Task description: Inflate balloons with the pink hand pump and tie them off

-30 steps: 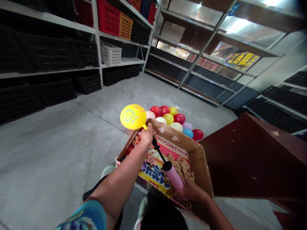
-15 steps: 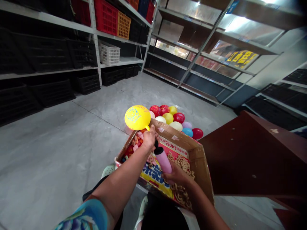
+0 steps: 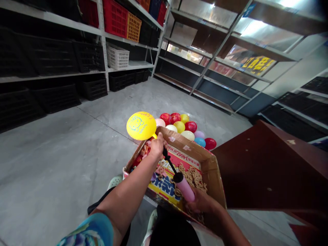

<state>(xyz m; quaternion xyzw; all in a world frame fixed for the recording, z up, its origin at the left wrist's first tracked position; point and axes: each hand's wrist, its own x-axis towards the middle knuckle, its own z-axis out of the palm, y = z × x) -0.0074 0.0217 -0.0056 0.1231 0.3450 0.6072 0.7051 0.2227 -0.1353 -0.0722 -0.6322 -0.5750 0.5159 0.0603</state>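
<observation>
A yellow balloon (image 3: 140,125) with a cartoon cat print is blown up, its neck pinched in my left hand (image 3: 156,147). The same hand closes round the black end of a hand balloon pump (image 3: 186,190); the fingers hide where neck and pump meet. My right hand (image 3: 198,201) wraps the pump's pink barrel, and a length of black rod shows between the two hands. Beneath them stands an open cardboard box (image 3: 214,171). It holds loose tan curly strands (image 3: 193,176) on the right and pink and red limp pieces, perhaps uninflated balloons, on the left.
Past the box, several inflated balloons (image 3: 189,135) in red, yellow, cream, blue and lilac lie on the grey floor (image 3: 64,164). A dark red wooden piece (image 3: 266,167) stands at the right. Shelving with black crates (image 3: 51,56) lines the left; metal racks (image 3: 217,51) stand behind.
My right hand has drawn the pink barrel down and right, exposing the black rod. The yellow balloon and my left hand have shifted slightly left.
</observation>
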